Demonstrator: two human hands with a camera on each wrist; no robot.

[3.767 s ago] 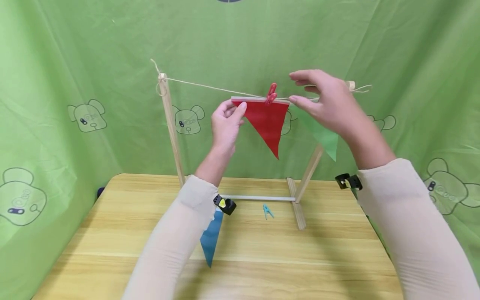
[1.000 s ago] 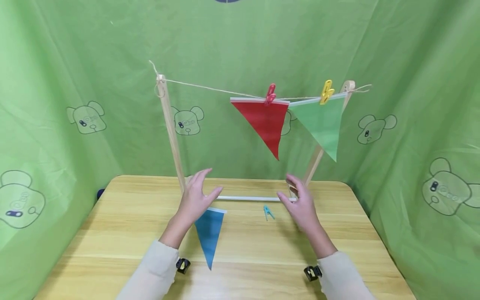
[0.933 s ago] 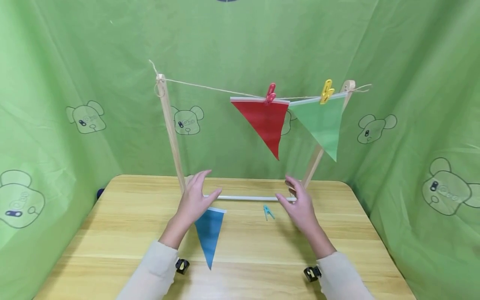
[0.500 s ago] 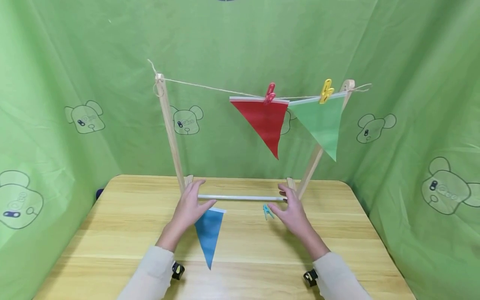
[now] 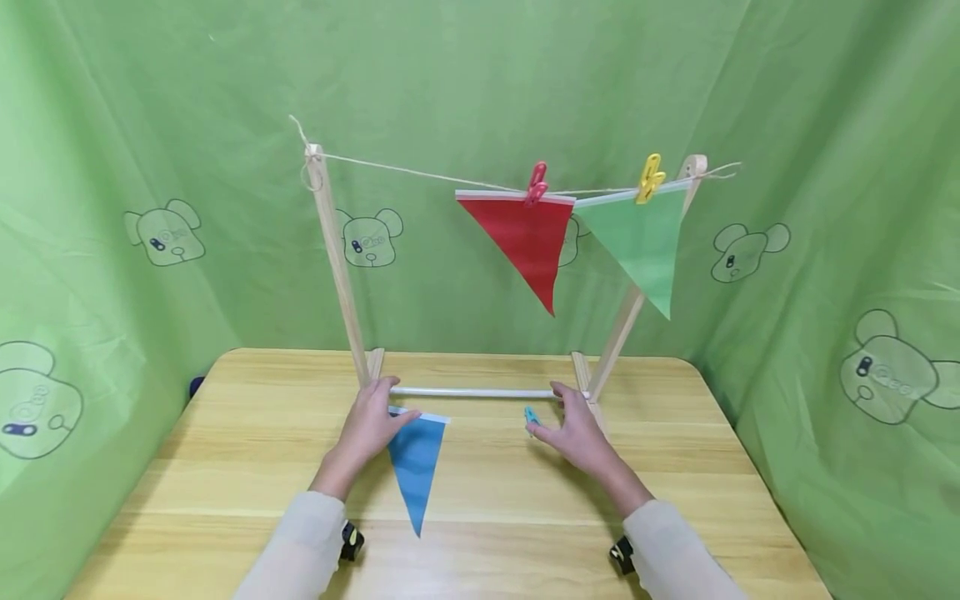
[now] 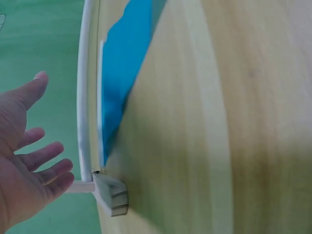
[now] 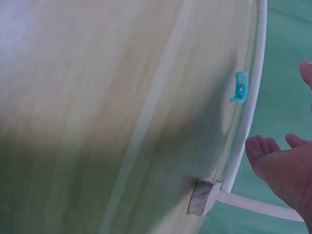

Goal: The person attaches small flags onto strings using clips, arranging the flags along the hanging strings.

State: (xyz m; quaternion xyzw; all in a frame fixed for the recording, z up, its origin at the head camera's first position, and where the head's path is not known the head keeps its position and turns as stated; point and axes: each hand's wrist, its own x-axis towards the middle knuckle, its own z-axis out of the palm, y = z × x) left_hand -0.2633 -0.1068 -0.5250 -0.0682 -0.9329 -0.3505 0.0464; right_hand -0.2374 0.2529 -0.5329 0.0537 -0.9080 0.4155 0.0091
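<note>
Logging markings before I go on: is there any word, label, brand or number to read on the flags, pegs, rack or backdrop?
No readable text in any view.
Blue flag, red flag, green flag: plain, unprinted.
Red peg, yellow peg, blue peg: no marks that I can make out.
Green backdrop: only cartoon bear heads, no lettering.

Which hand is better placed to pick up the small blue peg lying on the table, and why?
The right hand, probably. Its open fingers are right beside the blue peg, while the left hand is at the blue flag, farther along the white bar.
</note>
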